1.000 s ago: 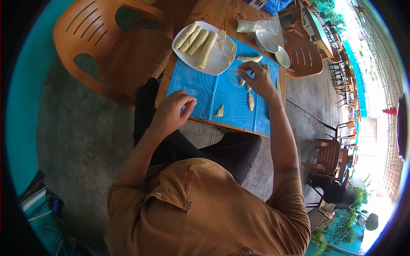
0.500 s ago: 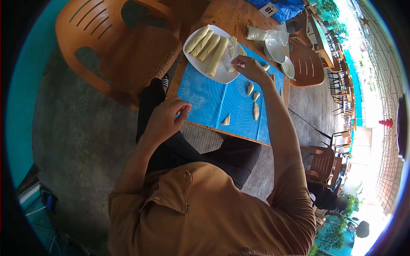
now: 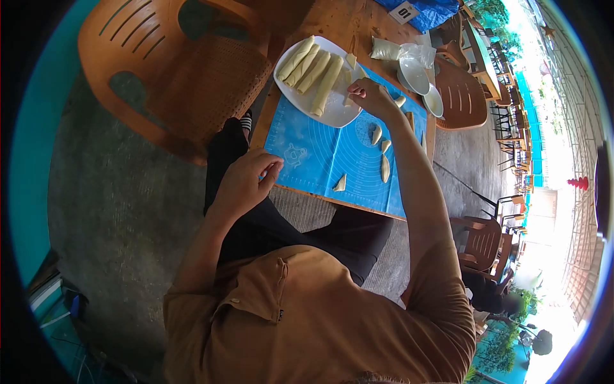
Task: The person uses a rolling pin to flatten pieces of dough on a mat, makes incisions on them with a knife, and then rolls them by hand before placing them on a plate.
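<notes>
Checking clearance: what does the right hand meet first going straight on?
Probably the nearest dough roll on the white plate; the right hand may pass above, depth being unclear.

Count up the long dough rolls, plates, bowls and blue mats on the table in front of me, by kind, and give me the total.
Long dough rolls: 4
Plate: 1
Bowls: 2
Blue mat: 1
Total: 8

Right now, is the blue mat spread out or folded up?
Spread out: the blue mat lies open on the table, its printed circles showing beside the plate.
</notes>
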The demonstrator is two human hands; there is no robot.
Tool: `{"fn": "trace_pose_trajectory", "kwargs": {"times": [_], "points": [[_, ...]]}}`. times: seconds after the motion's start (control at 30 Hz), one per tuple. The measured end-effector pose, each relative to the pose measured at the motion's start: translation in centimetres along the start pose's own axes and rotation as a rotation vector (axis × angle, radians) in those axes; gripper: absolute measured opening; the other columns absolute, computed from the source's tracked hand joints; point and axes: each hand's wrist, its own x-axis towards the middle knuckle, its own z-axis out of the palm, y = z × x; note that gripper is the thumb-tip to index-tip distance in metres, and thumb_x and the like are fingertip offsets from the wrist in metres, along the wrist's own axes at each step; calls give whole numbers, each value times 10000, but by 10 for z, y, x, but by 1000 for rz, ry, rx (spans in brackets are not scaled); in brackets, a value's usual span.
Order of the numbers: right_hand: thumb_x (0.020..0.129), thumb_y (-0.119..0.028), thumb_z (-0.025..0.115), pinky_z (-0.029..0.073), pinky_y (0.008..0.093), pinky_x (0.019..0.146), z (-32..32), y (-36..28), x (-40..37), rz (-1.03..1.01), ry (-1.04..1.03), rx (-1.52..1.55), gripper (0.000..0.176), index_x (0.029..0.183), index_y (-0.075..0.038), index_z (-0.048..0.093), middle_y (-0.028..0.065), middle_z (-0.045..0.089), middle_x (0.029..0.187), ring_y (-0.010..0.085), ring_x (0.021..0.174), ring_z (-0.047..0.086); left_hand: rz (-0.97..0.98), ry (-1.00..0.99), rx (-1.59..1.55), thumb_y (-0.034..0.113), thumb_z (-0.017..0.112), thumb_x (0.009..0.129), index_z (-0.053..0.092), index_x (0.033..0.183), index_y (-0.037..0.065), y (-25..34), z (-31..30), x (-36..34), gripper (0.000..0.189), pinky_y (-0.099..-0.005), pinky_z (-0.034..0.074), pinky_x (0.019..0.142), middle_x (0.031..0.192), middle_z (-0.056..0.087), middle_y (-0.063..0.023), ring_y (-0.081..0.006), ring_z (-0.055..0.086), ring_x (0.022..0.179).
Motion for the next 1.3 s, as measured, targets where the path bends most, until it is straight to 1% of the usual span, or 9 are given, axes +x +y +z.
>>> {"fn": "trace_pose_trajectory", "kwargs": {"times": [0.17, 0.43, 0.6, 0.67, 0.73, 0.77, 0.83, 0.93, 1.3], "points": [[923, -158, 812, 462, 442, 1048, 7, 5, -2, -72, 146, -113, 225, 1139, -102, 782, 76, 780, 1102, 260, 1117, 753, 0, -8, 7, 157, 726, 1048, 750, 1085, 33, 6, 1, 2, 132, -368, 608, 723, 968, 734, -90, -248, 732, 790], [955, -166, 773, 471, 457, 1005, -8, 3, -26, -88, 400, -90, 171, 1117, -115, 752, 68, 761, 1065, 272, 1082, 738, -21, -59, 17, 103, 711, 1056, 760, 1138, 3, 15, 0, 4, 138, -346, 587, 685, 1024, 755, -110, -254, 761, 883], [968, -127, 745, 536, 462, 924, -22, -27, -93, -65, 476, -28, 83, 1036, -79, 751, 106, 752, 1033, 294, 1013, 746, 33, -36, -5, 133, 731, 1045, 752, 1114, 22, 15, 10, 6, 133, -375, 595, 706, 947, 725, -91, -247, 725, 777], [960, -106, 751, 557, 488, 956, -10, -36, -130, -90, 449, 102, 74, 1006, -49, 751, 122, 745, 997, 317, 975, 743, 56, -47, 18, 138, 727, 1049, 753, 1115, 24, 14, 15, 9, 134, -374, 594, 707, 943, 723, -89, -243, 725, 777], [954, -100, 763, 535, 495, 1045, 6, -52, -169, 53, 163, 187, 156, 1103, -55, 761, 128, 726, 1074, 332, 1051, 721, 78, -55, 45, 143, 724, 1053, 754, 1116, 27, 17, 18, 9, 135, -373, 592, 707, 939, 721, -87, -238, 725, 776], [954, -100, 763, 535, 495, 1045, 14, -58, -184, 55, 168, 194, 156, 1103, -55, 761, 128, 726, 1074, 332, 1051, 721, 74, -69, 52, 110, 721, 1051, 751, 1122, 20, 20, 19, 9, 118, -359, 578, 709, 943, 720, -94, -225, 711, 767], [966, -82, 781, 566, 441, 1013, 27, -66, -210, -173, 80, 84, 245, 1210, -64, 759, 132, 697, 1152, 310, 1117, 708, 74, -91, 66, 77, 719, 1048, 749, 1129, 14, 26, 24, 10, 106, -345, 564, 711, 947, 719, -100, -212, 698, 758], [960, -108, 788, 516, 462, 1093, 41, -72, -225, -138, 27, 117, 315, 1271, -83, 741, 126, 658, 1222, 330, 1224, 652, 83, -121, 60, 89, 731, 1043, 751, 1126, 22, 35, 33, 12, 108, -352, 567, 723, 943, 718, -94, -216, 696, 753], [941, -159, 822, 500, 461, 1029, 44, -67, -224, -152, 14, 70, 229, 1123, -92, 699, 97, 672, 1134, 290, 1159, 673, 104, -166, 57, 129, 717, 1058, 760, 1135, 27, 53, 37, 10, 135, -367, 615, 721, 988, 748, -96, -267, 756, 903]]}}
